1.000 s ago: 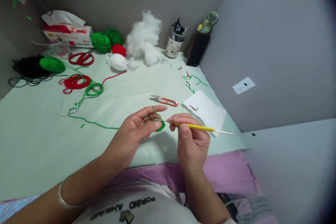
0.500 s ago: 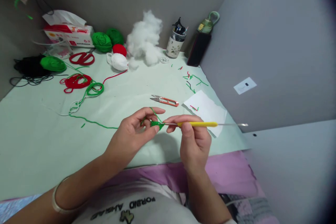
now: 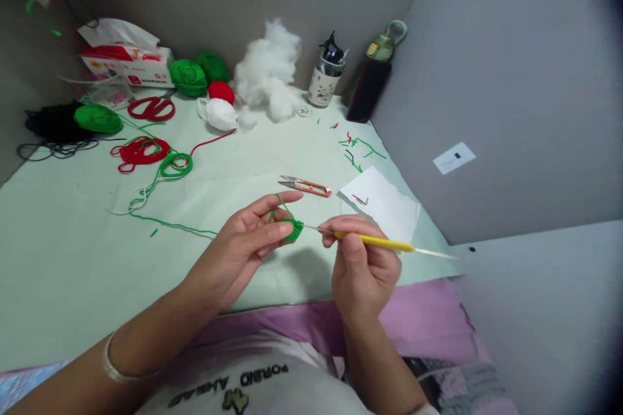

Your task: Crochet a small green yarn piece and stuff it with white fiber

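Observation:
My left hand (image 3: 248,243) pinches a small green crochet piece (image 3: 293,229) between thumb and fingers, and a green strand (image 3: 170,225) runs over the index finger and trails left across the table. My right hand (image 3: 363,266) is closed around a yellow-handled crochet hook (image 3: 379,242). The hook's metal tip points left and touches the green piece. Both hands hover above the near part of the pale green table (image 3: 73,259).
Orange thread snips (image 3: 305,186) and a white paper (image 3: 382,205) lie just beyond my hands. Farther back are green yarn balls (image 3: 189,76), a red ball (image 3: 221,91), a white ball (image 3: 219,115), stuffing (image 3: 270,71), red scissors (image 3: 152,108), a tissue box (image 3: 127,61), a cup (image 3: 326,81) and yarn scraps (image 3: 360,148).
My right hand has drawn the hook back to the right and tilted its rear end downward. The green piece has bunched tighter at my left fingertips.

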The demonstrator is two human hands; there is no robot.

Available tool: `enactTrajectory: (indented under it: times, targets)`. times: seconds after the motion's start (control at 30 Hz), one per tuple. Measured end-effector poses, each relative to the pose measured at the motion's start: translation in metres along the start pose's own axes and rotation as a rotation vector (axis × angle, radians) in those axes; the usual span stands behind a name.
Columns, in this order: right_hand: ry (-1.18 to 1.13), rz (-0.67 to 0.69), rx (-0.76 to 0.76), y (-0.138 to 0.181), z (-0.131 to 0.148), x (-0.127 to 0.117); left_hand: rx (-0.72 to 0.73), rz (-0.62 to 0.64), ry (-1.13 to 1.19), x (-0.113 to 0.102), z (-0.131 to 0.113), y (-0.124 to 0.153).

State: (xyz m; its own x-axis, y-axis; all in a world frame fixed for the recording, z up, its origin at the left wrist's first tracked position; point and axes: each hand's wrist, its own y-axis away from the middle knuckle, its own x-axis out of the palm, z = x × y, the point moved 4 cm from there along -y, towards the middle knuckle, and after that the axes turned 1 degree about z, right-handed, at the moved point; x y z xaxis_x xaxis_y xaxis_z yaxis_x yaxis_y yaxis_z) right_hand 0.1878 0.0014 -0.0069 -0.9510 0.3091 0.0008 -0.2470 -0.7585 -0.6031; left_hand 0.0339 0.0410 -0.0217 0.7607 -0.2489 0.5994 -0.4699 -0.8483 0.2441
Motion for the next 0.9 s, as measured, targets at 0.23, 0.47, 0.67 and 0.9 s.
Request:
enactTrajectory:
  times: [0.23, 0.47, 0.67, 0.9]
  targets:
    - [0.125, 0.102, -0.041, 0.005, 0.0, 0.009, 0.145, -0.028, -0.139, 0.007, 0.003, 0.001]
    - [0.314, 0.086, -0.212, 0.006, 0.008, 0.002, -0.104, 0.034, 0.099, 0.004, 0.006, -0.003]
    - [-0.115, 0.041, 0.147, -0.004, -0.007, 0.002, 0.029, 0.02, -0.097, 0.006, 0.0, -0.001]
    - [-0.222, 0.073, 0.323, -0.003, -0.021, 0.001, 0.092, 0.0, -0.317, 0.002, 0.0, 0.003]
